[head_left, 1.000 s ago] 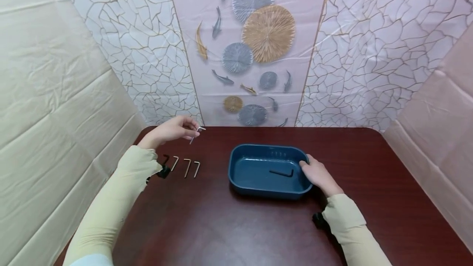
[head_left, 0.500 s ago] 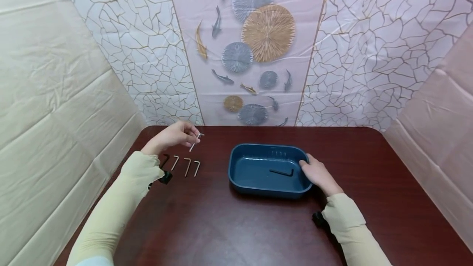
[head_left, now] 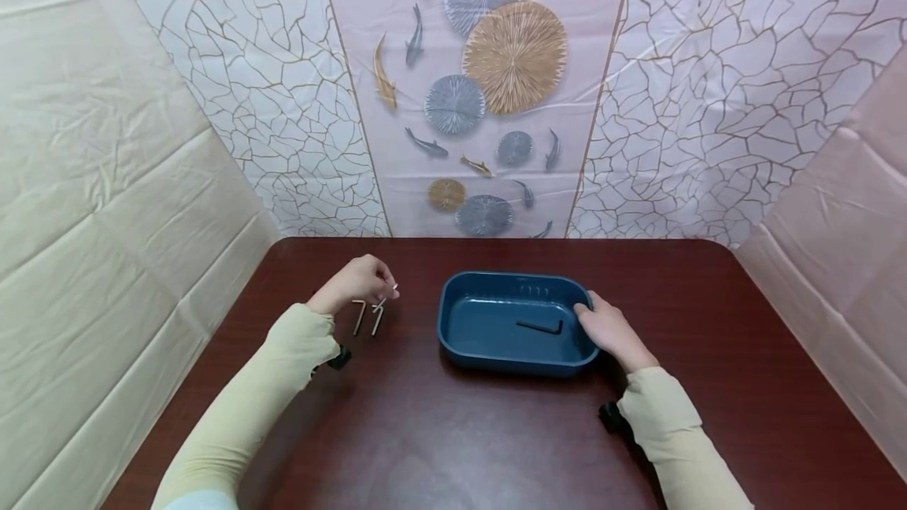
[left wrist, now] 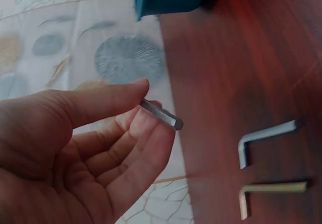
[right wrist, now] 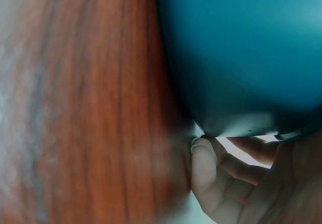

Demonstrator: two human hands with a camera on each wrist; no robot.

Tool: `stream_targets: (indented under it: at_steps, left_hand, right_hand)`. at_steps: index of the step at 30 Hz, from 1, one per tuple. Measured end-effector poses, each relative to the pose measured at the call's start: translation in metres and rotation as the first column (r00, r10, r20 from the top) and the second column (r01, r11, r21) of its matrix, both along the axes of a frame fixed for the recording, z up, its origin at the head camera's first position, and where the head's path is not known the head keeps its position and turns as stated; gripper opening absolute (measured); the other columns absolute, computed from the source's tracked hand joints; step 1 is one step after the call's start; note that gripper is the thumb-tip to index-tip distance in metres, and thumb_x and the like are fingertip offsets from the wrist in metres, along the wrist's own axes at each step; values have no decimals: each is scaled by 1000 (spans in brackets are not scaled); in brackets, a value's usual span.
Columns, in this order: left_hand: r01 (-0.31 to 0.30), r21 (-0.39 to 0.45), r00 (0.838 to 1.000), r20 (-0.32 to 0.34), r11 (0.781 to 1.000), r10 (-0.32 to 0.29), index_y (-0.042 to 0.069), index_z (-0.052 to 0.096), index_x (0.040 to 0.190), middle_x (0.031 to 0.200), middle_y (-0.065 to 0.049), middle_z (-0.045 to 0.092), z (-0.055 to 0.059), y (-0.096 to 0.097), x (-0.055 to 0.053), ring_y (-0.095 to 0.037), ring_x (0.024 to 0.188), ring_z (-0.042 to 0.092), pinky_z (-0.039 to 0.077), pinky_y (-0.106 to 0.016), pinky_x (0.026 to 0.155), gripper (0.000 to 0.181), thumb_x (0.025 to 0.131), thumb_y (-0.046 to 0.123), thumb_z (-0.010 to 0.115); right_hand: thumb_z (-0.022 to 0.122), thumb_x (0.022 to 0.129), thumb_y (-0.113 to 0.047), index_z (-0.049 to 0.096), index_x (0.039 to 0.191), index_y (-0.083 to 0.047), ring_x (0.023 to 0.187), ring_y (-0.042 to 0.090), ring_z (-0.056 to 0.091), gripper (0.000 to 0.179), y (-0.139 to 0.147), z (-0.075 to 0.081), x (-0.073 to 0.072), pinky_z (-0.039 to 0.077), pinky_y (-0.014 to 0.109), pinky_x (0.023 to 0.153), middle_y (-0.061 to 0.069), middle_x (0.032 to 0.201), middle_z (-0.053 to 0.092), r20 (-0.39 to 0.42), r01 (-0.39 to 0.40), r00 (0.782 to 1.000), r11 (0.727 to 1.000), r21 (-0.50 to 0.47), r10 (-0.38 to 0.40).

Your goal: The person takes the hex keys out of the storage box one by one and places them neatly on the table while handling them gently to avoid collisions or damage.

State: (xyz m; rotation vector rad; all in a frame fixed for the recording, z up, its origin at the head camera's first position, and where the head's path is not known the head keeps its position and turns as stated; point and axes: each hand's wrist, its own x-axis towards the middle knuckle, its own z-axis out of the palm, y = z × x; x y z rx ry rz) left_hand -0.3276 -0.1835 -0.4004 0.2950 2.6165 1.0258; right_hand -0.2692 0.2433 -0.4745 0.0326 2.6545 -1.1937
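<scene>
Thumb and index finger of my left hand [head_left: 360, 280] pinch a silver hex key [left wrist: 163, 116], raised over the table's left side. Below it two more L-shaped keys lie on the wood: a silver hex key [left wrist: 269, 132] and a brass-toned hex key [left wrist: 276, 187]. My right hand [head_left: 611, 330] grips the right end of a blue rectangular tray [head_left: 510, 365], thumb over the rim and fingers against the outer wall. Inside that tray lies a black hex key [head_left: 540, 327]. The left hand and sleeve hide the table farther left.
A dark red-brown wooden table [head_left: 453, 439] carries everything. Patterned cloth [head_left: 489, 140] hangs behind its far edge, and plain pale cloth [head_left: 106, 258] stands along both sides. Black wrist straps [head_left: 609, 417] show at the sleeve cuffs.
My left hand has come down and toward the right with the hex key, now covering the leftmost keys on the table. Right hand and tray have stayed in place.
</scene>
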Motion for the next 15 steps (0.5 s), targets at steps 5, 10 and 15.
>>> stream_targets:
  at_steps: [5,10,15]
  left_hand:
    - [3,-77,1000,-27,997,-5,1,69,79,83,-9,73,-16,7,0,-18,65,64,57,-36,67,12,89,5,74]
    - [-21,-139,999,-52,990,14,2,70,77,74,-11,70,-29,12,0,-22,64,68,57,-32,62,13,88,5,76]
    - [-30,-165,998,-66,986,19,-1,73,77,66,-11,67,-38,15,0,-21,57,66,55,-31,59,13,88,4,76]
  right_hand:
    - [30,109,-29,18,156,6,136,52,38,60,1,2,1,37,64,105,35,154,29,5,1,1000,1000,-3,-1]
    - [30,109,-28,18,156,7,135,52,39,60,1,2,1,38,64,105,35,153,30,1,-1,1000,1000,-2,1]
    - [30,108,-28,20,155,7,134,51,41,59,0,0,0,39,63,104,35,152,32,2,2,1000,1000,-3,-2]
